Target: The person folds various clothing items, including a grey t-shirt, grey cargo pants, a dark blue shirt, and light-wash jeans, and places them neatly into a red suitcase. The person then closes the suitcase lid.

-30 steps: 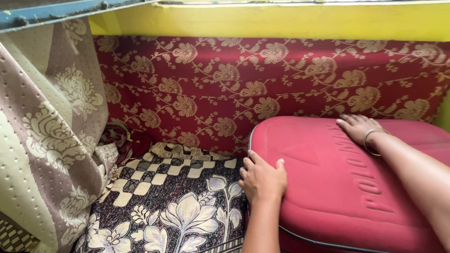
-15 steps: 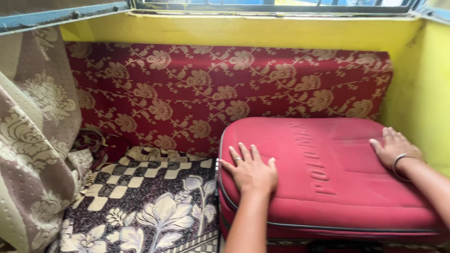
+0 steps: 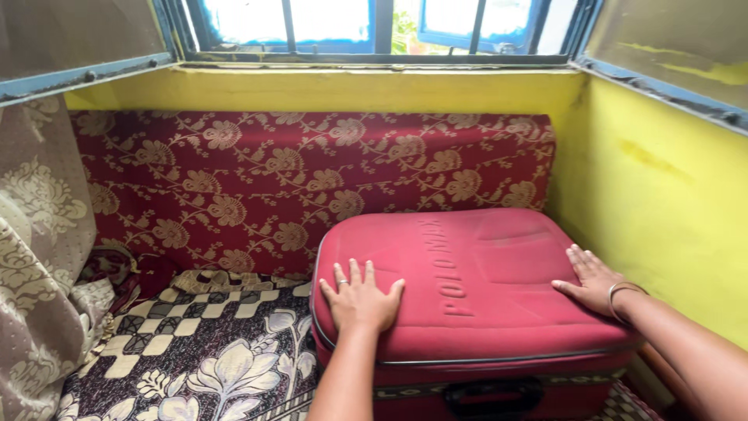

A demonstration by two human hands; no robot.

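Head view: a red suitcase (image 3: 475,288) lies flat at lower centre on a patterned bedcover (image 3: 202,351), against a yellow wall (image 3: 662,203). The left hand (image 3: 360,300) and right hand (image 3: 594,279) rest on its top, fingers spread

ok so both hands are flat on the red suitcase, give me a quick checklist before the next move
1. Left hand flat on the red soft fabric suitcase near its left edge: ok.
2. Right hand flat on the lid near the right edge, bangle on the wrist: ok.
3. Suitcase lying flat in the corner, close to the yellow painted wall: ok; whether they touch, cannot tell.
4. Black carry handle on the near side in view, with neither hand on it: ok.
5. Zip fully closed all round: cannot tell, only the front seam shows.
6. Dark floral patterned cloth left of the suitcase lies flat, with nothing resting on the part in view: ok.
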